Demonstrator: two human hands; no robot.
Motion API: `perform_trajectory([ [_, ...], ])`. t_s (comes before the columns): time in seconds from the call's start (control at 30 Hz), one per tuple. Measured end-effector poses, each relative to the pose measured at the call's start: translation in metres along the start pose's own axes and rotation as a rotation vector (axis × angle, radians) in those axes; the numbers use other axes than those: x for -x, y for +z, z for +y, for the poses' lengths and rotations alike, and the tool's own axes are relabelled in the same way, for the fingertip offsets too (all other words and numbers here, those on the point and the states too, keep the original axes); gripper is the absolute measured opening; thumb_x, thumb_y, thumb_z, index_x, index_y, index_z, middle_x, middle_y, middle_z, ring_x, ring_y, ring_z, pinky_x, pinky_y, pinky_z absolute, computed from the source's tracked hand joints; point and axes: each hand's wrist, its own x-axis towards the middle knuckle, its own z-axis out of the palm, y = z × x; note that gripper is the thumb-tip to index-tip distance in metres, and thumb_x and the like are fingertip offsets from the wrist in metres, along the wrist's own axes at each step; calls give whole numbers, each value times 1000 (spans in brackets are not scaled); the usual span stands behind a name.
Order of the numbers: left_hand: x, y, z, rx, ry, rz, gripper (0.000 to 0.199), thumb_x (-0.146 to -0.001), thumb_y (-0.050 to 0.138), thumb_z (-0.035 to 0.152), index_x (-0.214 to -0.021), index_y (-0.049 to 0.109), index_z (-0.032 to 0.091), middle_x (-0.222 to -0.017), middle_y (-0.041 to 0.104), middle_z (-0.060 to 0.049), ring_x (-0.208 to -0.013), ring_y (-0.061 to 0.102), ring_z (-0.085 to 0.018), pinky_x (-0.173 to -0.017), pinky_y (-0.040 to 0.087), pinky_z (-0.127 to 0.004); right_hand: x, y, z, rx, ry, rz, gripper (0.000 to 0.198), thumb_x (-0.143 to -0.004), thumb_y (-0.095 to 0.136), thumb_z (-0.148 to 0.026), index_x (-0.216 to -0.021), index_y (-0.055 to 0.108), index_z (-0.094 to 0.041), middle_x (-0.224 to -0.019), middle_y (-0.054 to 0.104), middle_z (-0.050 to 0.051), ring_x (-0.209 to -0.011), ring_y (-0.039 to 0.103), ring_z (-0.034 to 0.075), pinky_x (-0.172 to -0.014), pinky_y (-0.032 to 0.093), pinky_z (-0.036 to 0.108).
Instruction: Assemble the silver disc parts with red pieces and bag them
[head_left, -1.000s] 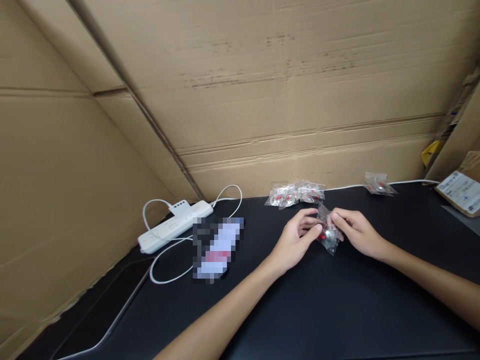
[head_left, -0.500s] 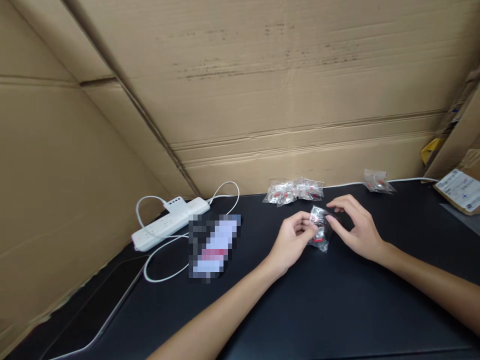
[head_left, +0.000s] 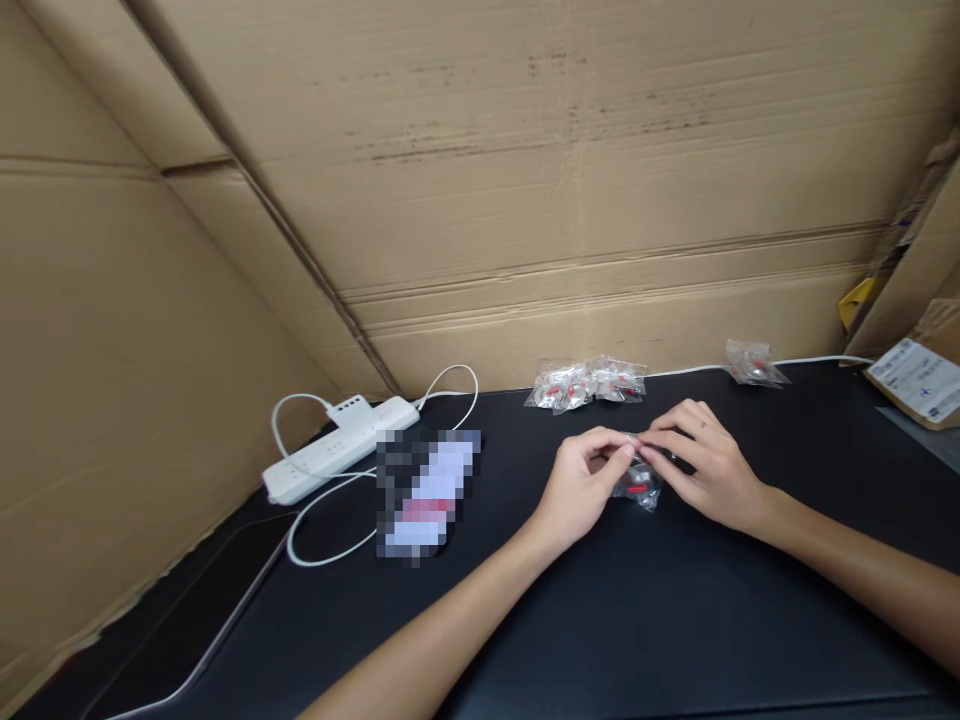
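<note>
soft light, glints on plastic packets [head_left: 574,393], one pixelated patch [head_left: 431,495]

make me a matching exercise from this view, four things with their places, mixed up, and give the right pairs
Things:
1. power strip
2. cluster of plastic bags
3. front plastic bag
4. labelled cardboard parcel

Places:
A. at the fingertips of the left hand and right hand
B. at the picture's right edge
C. left of the pixelated patch
D. along the foot of the back cardboard wall

Pairs: 1-C, 2-D, 3-A, 4-B
</note>
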Motion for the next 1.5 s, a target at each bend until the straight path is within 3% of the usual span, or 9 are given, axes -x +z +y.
perform_trajectory([
  [0.17,-1,-2,-3,-41,8,-13,21,-84,68,34,-87,73,14,-84,67,-6,-72,62,-16,-68,52,-28,-2,-1,-3,-87,52,34,14,-91,58,-13,-96,68,-20,-88,67,7,-80,57,20,-75,44,37],
  [0.43,-3,-5,-2,-97,-35,4,20,-86,63,32,-82,69,14,-81,66,-6,-74,61,-16,-67,53,-27,-10,-8,-3,-225,386,119,16,-95,53,-24,-84,63,-20,-77,63,4,-69,58,17,-64,45,32],
  [0.6,-3,-5,-2,-55,-58,11,23,-89,60,36,-79,63,15,-75,61,-3,-68,59,-15,-62,53,-26,-7,-3,-2,-334,507,107,13,-95,53,-30,-94,61,-20,-80,64,4,-69,60,17,-63,48,31],
  [0.77,-4,-9,-6,-104,-54,89,23,-89,58,38,-84,64,16,-79,66,-4,-69,62,-16,-60,53,-25,-5,-8,-10,-145,294,201,13,-90,57,-20,-103,59,-22,-84,58,5,-68,56,17,-58,48,30],
  [0.87,-4,-10,-6,-134,-57,144,24,-88,59,39,-87,66,16,-77,68,-4,-69,65,-17,-60,53,-25,-1,-10,-18,-13,49,92,19,-88,57,-12,-103,61,-23,-89,61,6,-76,60,17,-66,51,31],
  [0.93,-3,-9,-5,-156,-39,158,23,-89,59,38,-88,66,16,-77,69,-4,-70,66,-17,-60,53,-25,0,-8,-23,15,3,-16,22,-89,55,-12,-108,62,-23,-95,62,7,-82,62,18,-71,52,31],
  [1.07,-1,-8,-1,-241,38,129,21,-92,56,35,-91,67,17,-81,70,-4,-73,66,-17,-66,53,-26,0,-2,-24,-106,189,-53,34,-92,52,-18,-125,56,-20,-114,59,12,-76,61,16,-66,53,30],
  [1.27,2,-7,0,-245,36,96,23,-93,55,35,-100,68,18,-88,72,-5,-78,69,-18,-69,55,-27,-6,0,-11,-329,471,-42,13,-89,59,-27,-95,68,-20,-70,59,0,-50,45,10,-51,41,26],
  [1.5,-4,-8,-2,-87,-51,98,24,-86,63,28,-106,66,16,-100,71,-9,-89,69,-20,-78,56,-32,-5,4,-5,-644,723,-96,22,-85,65,-40,-82,64,-18,-61,56,-1,-41,44,8,-39,32,23],
])
